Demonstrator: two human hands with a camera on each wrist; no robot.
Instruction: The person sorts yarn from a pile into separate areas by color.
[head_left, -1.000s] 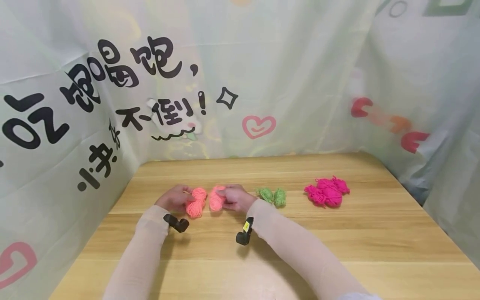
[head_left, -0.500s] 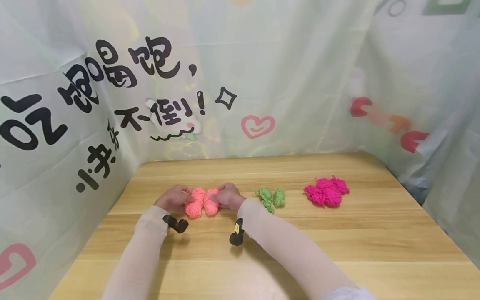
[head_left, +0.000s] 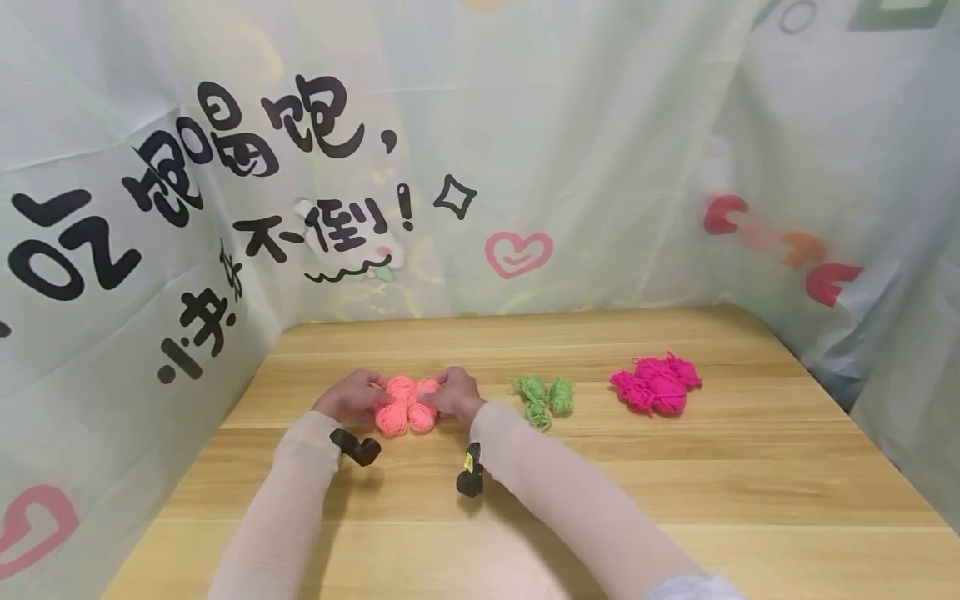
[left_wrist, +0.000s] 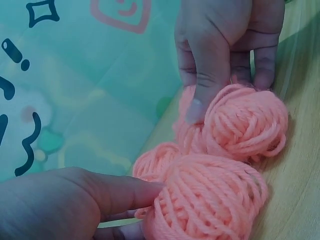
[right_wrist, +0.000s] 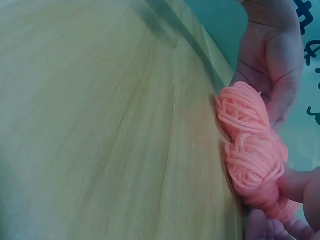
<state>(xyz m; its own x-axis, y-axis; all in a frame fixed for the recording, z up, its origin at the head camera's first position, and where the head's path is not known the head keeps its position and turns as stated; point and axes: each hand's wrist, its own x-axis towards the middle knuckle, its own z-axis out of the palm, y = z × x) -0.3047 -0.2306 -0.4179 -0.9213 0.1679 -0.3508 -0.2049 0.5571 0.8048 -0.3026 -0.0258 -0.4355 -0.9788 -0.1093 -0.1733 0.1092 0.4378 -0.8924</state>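
Note:
Two coral yarn bundles, each narrowed at the waist, lie side by side on the wooden table, left of centre in the head view. My left hand [head_left: 348, 398] pinches the left coral yarn bundle [head_left: 392, 418], its thumb on top of the strands. From the other side, my right hand [head_left: 457, 394] pinches the right coral yarn bundle [head_left: 422, 418], thumb pressed into the waist. In the left wrist view, the near yarn bundle [left_wrist: 210, 200] sits against the far one [left_wrist: 250, 122]. Fingers under both bundles are partly hidden by the yarn.
Small green yarn bundles [head_left: 561, 397] lie just right of my right hand. Farther right is a cluster of magenta yarn [head_left: 663, 392]. A printed curtain [head_left: 600, 167] hangs behind the wooden table [head_left: 420, 533] and along its sides.
My right hand has moved left, bringing its coral yarn bundle up against the other. A green bundle formerly behind the right forearm now shows. My left hand has stayed nearly still.

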